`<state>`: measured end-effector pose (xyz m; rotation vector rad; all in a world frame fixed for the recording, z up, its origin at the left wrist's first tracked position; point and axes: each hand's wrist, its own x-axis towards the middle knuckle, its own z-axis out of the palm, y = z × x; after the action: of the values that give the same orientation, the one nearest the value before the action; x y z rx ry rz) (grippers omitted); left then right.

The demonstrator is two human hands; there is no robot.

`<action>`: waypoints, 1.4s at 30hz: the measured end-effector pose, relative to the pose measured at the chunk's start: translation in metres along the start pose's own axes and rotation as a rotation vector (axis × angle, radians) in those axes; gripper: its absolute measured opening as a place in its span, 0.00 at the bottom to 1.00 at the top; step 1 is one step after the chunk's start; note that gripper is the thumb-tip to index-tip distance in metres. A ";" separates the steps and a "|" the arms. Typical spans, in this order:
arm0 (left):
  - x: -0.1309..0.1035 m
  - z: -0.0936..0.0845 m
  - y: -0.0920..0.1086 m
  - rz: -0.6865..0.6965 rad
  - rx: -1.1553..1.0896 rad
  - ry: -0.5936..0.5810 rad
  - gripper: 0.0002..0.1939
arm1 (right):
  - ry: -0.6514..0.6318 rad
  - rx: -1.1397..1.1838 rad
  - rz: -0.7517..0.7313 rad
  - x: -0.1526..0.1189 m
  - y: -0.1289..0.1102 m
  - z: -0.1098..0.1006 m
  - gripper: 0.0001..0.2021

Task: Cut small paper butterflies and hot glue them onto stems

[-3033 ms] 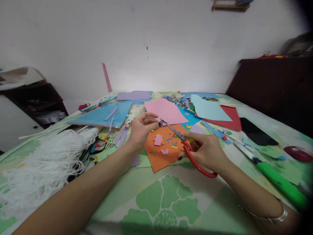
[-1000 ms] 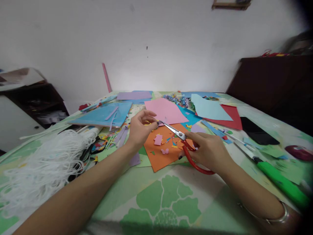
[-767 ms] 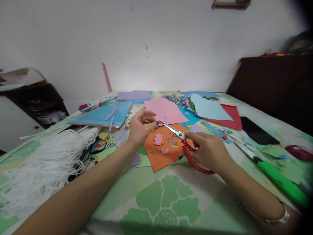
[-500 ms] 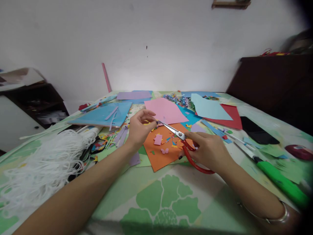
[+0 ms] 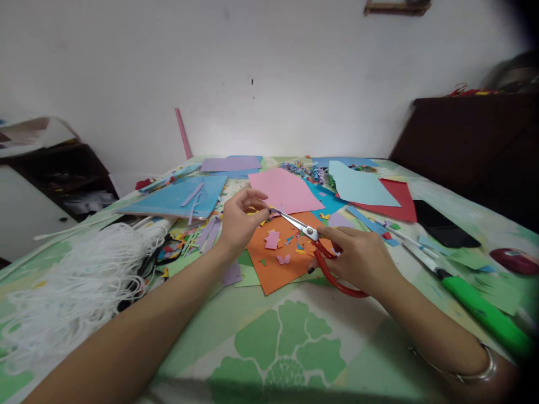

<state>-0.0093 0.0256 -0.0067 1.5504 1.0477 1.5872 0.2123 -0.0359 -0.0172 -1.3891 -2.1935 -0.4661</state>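
My right hand [image 5: 357, 258] is closed around the red handles of the scissors [image 5: 310, 232], whose blades point up and left. The blade tips meet the fingertips of my left hand [image 5: 244, 219], which is pinched on something too small to make out. Below the blades lies an orange sheet [image 5: 269, 275] with a small pink rectangle [image 5: 272, 240], a pink butterfly cutout [image 5: 283, 260] and several paper scraps. Behind my left fingertips is a large pink sheet [image 5: 286, 189].
White cord [image 5: 76, 286] is heaped at the left beside a blue folder [image 5: 177, 196]. At the right lie a light blue sheet [image 5: 364, 185], a red sheet [image 5: 402, 202], a black phone [image 5: 446, 223] and a green-handled cutter [image 5: 484, 308]. A wall stands behind the table.
The scissor blades look slightly closer together. Both hands have otherwise stayed almost in place.
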 end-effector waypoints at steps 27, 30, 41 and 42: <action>0.000 0.000 0.003 -0.004 0.012 -0.034 0.13 | -0.070 0.009 0.028 0.001 -0.002 -0.003 0.13; 0.001 -0.001 0.002 -0.001 0.018 -0.045 0.13 | -0.075 -0.005 0.020 0.001 -0.001 -0.004 0.13; 0.002 -0.003 0.000 0.042 0.118 -0.092 0.13 | -0.060 -0.065 -0.006 0.000 0.000 -0.002 0.14; 0.002 -0.003 0.000 0.045 0.123 -0.096 0.13 | -0.061 -0.063 -0.006 0.000 0.000 -0.002 0.14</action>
<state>-0.0127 0.0273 -0.0053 1.7262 1.0819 1.4869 0.2124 -0.0368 -0.0157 -1.4477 -2.2499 -0.5049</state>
